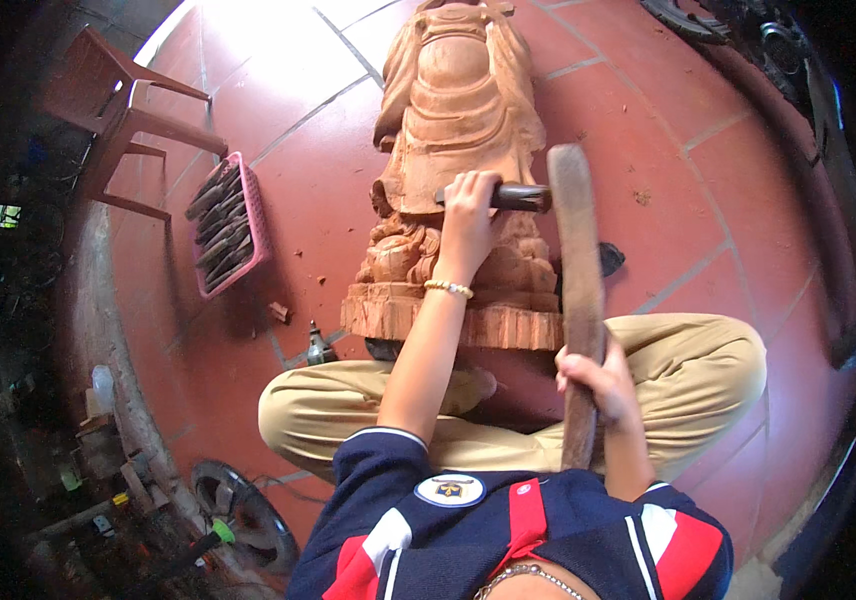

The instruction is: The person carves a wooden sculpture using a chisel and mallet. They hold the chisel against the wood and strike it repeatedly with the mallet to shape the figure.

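Observation:
A carved wooden statue [458,110] of a robed figure with a round belly lies on the floor in front of my crossed legs, its base toward me. Above the lower robe, my left hand [469,212] is closed around a chisel [521,197], whose dark handle points right. My right hand [600,382] grips the lower part of a long wooden mallet [576,235] held upright in the view. The mallet's upper end is beside the butt of the chisel handle; I cannot tell whether they touch. Where the chisel's tip meets the wood is hard to make out.
Left of the statue stands a pink basket [259,225] filled with dark-handled tools. A brown plastic chair [138,125] is behind it. A small bottle [318,345] stands by my left knee, and a wheel [273,530] lies lower left. Wood chips dot the red tiles [648,240].

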`<state>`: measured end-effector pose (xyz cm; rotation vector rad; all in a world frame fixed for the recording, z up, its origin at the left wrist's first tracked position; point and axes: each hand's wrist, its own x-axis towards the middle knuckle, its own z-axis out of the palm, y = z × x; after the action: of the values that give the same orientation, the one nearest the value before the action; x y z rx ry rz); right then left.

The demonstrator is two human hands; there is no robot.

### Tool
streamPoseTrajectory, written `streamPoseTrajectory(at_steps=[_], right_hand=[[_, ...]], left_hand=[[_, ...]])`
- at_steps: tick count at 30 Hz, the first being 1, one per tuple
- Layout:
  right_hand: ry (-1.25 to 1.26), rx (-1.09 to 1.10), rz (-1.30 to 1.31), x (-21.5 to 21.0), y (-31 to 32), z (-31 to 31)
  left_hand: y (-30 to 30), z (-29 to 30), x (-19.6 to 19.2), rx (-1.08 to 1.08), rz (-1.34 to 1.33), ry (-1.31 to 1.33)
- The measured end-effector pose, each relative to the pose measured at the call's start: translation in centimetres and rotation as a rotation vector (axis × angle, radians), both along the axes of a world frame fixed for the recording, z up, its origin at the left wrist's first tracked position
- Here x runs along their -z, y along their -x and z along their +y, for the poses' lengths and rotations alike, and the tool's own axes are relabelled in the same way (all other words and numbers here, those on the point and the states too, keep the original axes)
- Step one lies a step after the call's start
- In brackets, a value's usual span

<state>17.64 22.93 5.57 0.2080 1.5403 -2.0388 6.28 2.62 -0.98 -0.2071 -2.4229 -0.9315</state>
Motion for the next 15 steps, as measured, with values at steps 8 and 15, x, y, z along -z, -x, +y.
streamPoseTrajectory(at_steps=[8, 15], right_hand=[[0.256, 0.345, 0.043, 0.0, -0.2, 1.2], [0.167, 0.192, 0.028, -0.2, -0.4, 0.4]], left_hand=[[0.0, 0.7, -0.8, -0.009, -0.057, 0.037], [-0.5, 0.2, -1.1, 0.079, 0.024, 0.074]])
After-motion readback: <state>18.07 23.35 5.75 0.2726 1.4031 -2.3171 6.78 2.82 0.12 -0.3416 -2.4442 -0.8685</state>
